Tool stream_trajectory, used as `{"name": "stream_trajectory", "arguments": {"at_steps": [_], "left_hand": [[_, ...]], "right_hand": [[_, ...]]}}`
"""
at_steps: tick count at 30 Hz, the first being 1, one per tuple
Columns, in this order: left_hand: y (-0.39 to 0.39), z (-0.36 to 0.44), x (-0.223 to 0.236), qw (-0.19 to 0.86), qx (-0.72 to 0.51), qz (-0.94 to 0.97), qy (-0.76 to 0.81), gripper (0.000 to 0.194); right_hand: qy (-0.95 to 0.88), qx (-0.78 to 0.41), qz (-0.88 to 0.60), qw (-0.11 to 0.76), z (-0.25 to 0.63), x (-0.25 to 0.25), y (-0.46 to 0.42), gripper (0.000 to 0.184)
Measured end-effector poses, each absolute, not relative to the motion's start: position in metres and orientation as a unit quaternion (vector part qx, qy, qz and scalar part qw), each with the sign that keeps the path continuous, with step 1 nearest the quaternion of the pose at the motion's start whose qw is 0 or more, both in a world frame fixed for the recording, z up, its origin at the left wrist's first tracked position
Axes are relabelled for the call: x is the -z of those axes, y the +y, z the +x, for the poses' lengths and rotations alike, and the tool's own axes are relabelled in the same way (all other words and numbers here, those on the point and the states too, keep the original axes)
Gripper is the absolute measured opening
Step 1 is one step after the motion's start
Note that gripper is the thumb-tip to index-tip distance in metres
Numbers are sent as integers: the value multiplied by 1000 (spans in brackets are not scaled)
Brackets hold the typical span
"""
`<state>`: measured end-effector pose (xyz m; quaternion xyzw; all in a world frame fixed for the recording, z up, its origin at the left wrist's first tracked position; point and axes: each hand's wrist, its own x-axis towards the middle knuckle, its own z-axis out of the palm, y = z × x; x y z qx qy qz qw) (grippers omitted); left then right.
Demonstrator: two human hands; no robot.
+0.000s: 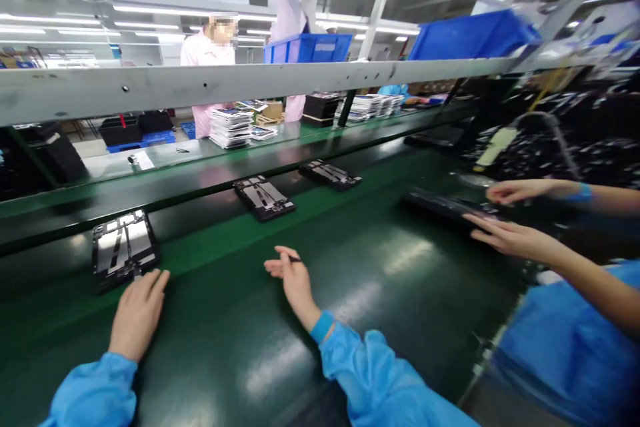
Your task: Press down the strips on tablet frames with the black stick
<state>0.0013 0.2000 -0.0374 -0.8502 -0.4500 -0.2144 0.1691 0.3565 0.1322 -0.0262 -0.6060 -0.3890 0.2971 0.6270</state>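
My left hand (136,317) is at the near edge of an opened tablet (125,247), its fingers stretched forward by the lower right corner. I cannot tell whether the fingertips press on it. The tablet lies back up, with silver battery panels and dark ribbon cables showing in a black frame. Over the green belt, my right hand (296,280) is partly closed, with a small dark thin thing between the fingers that I cannot make out. Farther along the belt lie a second opened tablet (264,197) and a third opened tablet (331,174).
At right, a co-worker's hands (520,233) are over a dark tray-like thing (445,207). A grey metal rail (280,80) crosses above the belt (350,280). Blue bins (470,37) stand on it. Behind are stacks of white-edged panels (231,128) and a standing person (193,50).
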Motion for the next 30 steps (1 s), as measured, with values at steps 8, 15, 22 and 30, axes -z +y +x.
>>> {"name": "stream_trajectory", "arguments": {"at_steps": [8,15,22,30], "left_hand": [[214,191,35,18,232,-886,-401,43],[287,282,36,-81,207,-877,-425,60],[294,265,27,-211,286,-785,-507,56],[216,172,27,-317,326,-683,-572,54]], "right_hand": [[-337,-104,-778,519,461,19,234,39],[-336,-73,-837,425,474,21,295,46],[-375,-53,-783,494,460,26,281,44],[-542,-206,-633,513,411,37,192,42]]}}
